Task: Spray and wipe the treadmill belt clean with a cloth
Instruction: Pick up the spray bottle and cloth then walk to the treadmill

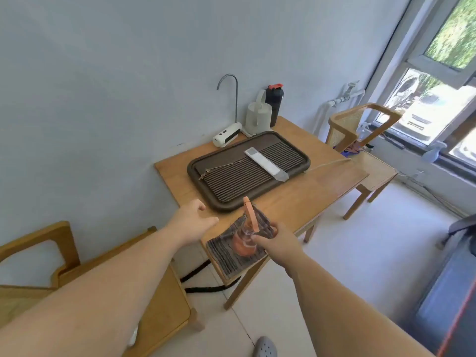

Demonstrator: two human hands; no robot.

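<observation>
**While the belt waits unwiped, supplies are at the table**

Item 1, progress. Treadmill belt (448, 292): dark, with an orange edge stripe, on the floor at the far right of the view, well apart from both hands. No spray or cloth is on the part that shows. Judged stage: gathering supplies. Spraying and wiping are both left to do, as is the carry across to the belt.

Item 2, bottle (240, 244): translucent orange spray bottle, trigger head up, at the near corner of the table (309, 186). It is over the cloth; whether it rests on the cloth or is just lifted off cannot be told.

Item 3, cloth (221, 256): striped grey-brown, lying flat on that corner, its edge overhanging. No hand holds it.

Item 4, right hand (277, 243): reaches in from the right, thumb and fingers clamped on the bottle's upper part.

Item 5, left hand (193, 217): arm stretched forward over the table edge, fingers loosely curled, holding nothing, just beside the cloth and the near rim of the tray (221, 206).

Item 6, surrounds: wooden chairs left and right of the table.
</observation>
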